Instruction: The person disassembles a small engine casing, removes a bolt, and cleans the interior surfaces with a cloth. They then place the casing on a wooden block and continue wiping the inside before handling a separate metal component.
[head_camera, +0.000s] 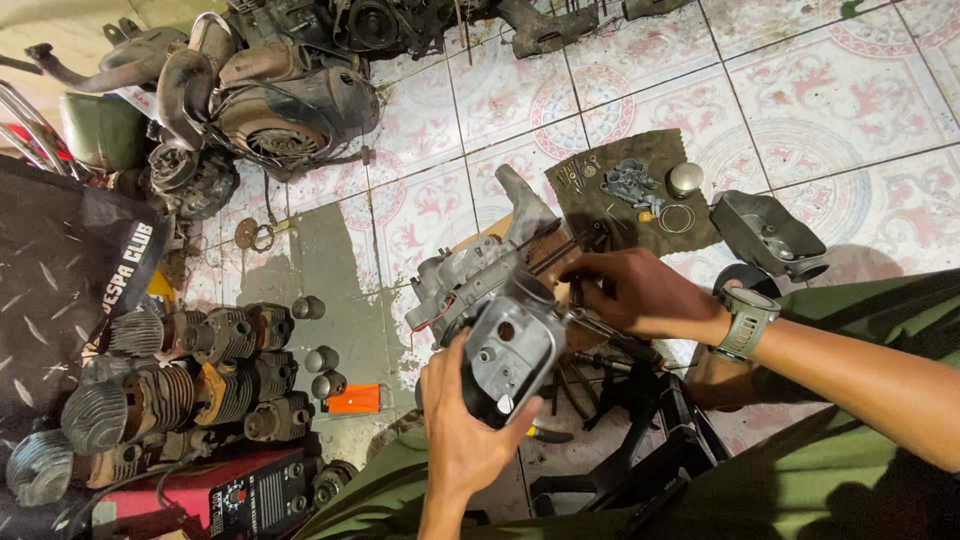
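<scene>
At the centre of the frame the left hand grips a grey metal engine part from below, palm and fingers wrapped around its lower side and thumb up its left edge. The part is held above the tiled floor, in front of the person's knees, and joins a longer grey casting that runs toward the upper left. The right hand, with a watch on its wrist, is clenched around a slim tool whose tip meets the top right of the part; what kind of tool it is cannot be told.

Just beyond the hands a dark cloth lies on the floor with small screws, a ring, a round metal cap and a small grey fitting spread on it. A black open housing sits to its right. At lower left, rows of finned cylinders lie together, with an orange box near them and a whole engine at upper left.

The likely risks: the part rests on one hand only, so a hard push from the tool could twist it loose and drop it onto the tiles. The tool could also slip off its seat toward the left thumb. The loose small pieces on the cloth sit close enough to be knocked and scattered by a forearm.
</scene>
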